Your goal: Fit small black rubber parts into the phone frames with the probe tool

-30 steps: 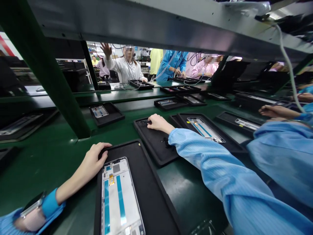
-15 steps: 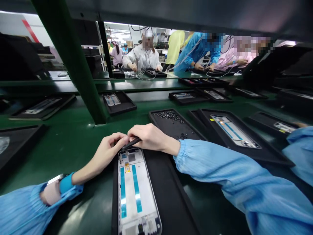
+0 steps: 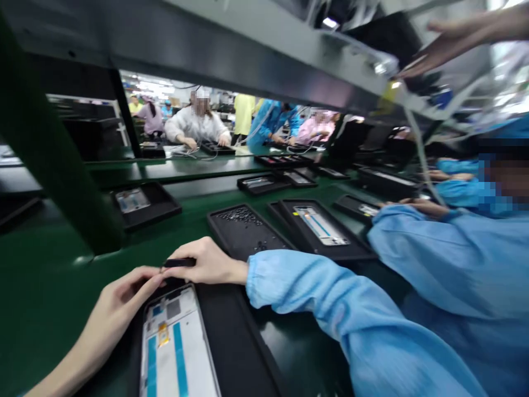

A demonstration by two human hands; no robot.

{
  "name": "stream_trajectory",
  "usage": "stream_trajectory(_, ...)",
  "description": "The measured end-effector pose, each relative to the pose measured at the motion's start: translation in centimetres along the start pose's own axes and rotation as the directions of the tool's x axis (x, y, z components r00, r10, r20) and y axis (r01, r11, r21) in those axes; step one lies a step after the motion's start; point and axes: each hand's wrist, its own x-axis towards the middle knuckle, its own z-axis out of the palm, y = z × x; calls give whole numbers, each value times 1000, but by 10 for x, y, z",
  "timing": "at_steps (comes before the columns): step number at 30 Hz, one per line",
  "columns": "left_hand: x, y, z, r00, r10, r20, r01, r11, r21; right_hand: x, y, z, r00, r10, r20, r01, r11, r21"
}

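A white phone frame (image 3: 176, 344) with blue strips lies in a black tray (image 3: 235, 347) right in front of me on the green belt. My left hand (image 3: 124, 289) rests at the tray's far left corner, fingertips touching the top edge of the frame. My right hand (image 3: 204, 262) is closed around a thin black tool (image 3: 178, 263) held level just above the frame's top edge, close to my left fingers. My blue sleeve (image 3: 330, 314) runs off to the right.
Behind my hands sits a black tray of several small dark parts (image 3: 243, 229), and beside it a tray with another phone frame (image 3: 320, 226). A green post (image 3: 53, 160) stands at left. A co-worker in blue (image 3: 463, 248) sits close at right; other people work across the belt.
The view has swung left and tilted. My right hand, back from the parts tray since a second ago, stays at the frame's top with the tool. A co-worker's arm now reaches overhead.
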Motion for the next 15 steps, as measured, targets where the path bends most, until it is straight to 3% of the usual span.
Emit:
stream_trajectory(3, -1, 3, -3, 994, 4, -106, 5, 997, 82, 7, -9, -2, 979, 205, 15, -205, 969, 136)
stream_trajectory(5, -6, 9, -2, 986, 58, -154, -34, 988, 152, 9, -17, -3, 959, 277, 51, -282, 937, 207)
stream_trajectory(10, -13, 24, 1, 959, 212, -189, -148, 940, 307, 8, -25, -4, 948, 316, 46, -318, 923, 215)
stream_trajectory(15, -12, 24, 0, 958, 216, -189, -139, 925, 355, 10, -21, -2, 955, 295, 15, -292, 936, 196)
